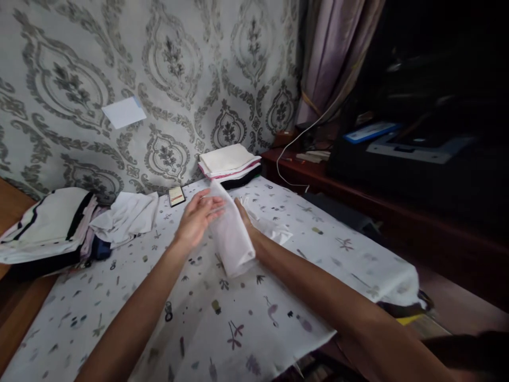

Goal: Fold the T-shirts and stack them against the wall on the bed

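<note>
A folded white cloth [231, 233] is held upright above the middle of the patterned sheet, slightly blurred. My left hand [196, 215] touches its left side with fingers spread. Behind its right side is my right hand [247, 220], gripping the cloth, its fingers mostly hidden. Some crumpled white fabric [274, 229] lies on the sheet just right of my right hand. Beyond the hands, a neat stack of folded clothes [230, 162] rests at the far edge by the wall.
At the left are a pile of folded clothes [51, 225] and a loose white garment [127, 215]. A small card-like object [176, 196] lies near the wall. A dark red desk [358, 201] with a white cable [284, 159] stands at the right.
</note>
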{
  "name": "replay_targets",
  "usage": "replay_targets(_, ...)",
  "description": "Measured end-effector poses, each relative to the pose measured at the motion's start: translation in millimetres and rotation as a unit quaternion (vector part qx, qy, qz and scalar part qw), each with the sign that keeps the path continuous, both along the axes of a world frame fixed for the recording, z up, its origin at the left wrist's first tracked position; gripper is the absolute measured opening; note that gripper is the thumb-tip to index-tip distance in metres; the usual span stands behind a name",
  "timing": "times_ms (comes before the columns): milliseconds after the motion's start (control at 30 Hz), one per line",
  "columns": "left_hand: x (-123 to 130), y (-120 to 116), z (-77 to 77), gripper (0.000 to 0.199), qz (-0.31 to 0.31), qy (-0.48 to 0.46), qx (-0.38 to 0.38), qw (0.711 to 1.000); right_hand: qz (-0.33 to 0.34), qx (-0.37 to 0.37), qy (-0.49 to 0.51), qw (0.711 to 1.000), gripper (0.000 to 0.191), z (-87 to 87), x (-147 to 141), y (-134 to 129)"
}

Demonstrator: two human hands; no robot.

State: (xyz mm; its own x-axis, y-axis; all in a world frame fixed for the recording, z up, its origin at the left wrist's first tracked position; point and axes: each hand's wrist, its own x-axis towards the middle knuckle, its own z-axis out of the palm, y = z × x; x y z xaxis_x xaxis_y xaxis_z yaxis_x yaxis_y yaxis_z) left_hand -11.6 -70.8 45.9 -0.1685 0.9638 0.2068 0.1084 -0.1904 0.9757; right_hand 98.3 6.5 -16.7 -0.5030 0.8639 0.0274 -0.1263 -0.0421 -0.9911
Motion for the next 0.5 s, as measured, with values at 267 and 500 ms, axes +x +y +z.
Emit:
replay_targets(267,53,15,-60.7,0.061,-0.014,0.397,-0.012,0.918,0.053,-0.16,0.1,0.981,0.083,1.3,51,-2)
replay_targets(500,90,49,-51.3,0.07,0.06,0.381,-0.072,0.92,-0.01,0.051,0.021,0.998,0.07,10.6,60,46)
